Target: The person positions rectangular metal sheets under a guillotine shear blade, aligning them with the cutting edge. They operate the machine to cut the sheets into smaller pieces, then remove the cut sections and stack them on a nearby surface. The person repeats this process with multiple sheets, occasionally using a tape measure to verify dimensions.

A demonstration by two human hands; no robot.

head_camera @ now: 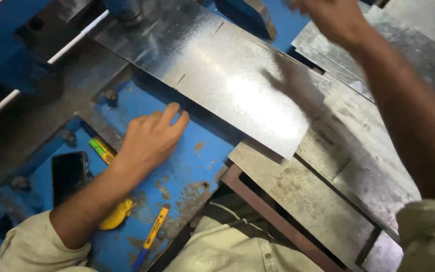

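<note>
The left hand (149, 138) rests half-curled, fingertips at the sheet (217, 75) edge, holding nothing, while the blurred right hand (331, 17), grip unclear, hovers above; positioning is underway, needing square alignment.

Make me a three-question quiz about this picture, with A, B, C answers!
1. Where is the left hand?
A. on the blue machine bed, fingers at the edge of the shiny metal sheet
B. on the phone
C. inside a box

2. What colour is the pen's barrel?
A. red
B. yellow with a blue tip
C. white

3. How is the right hand?
A. flat on the blue bed
B. gripping the pen
C. raised over the sheets, blurred

Answers: 1 A, the fingertips meet the sheet's near edge. 2 B, it lies yellow and blue by the left forearm. 3 C, it sits at the top edge, smeared, holding nothing that shows.
</note>
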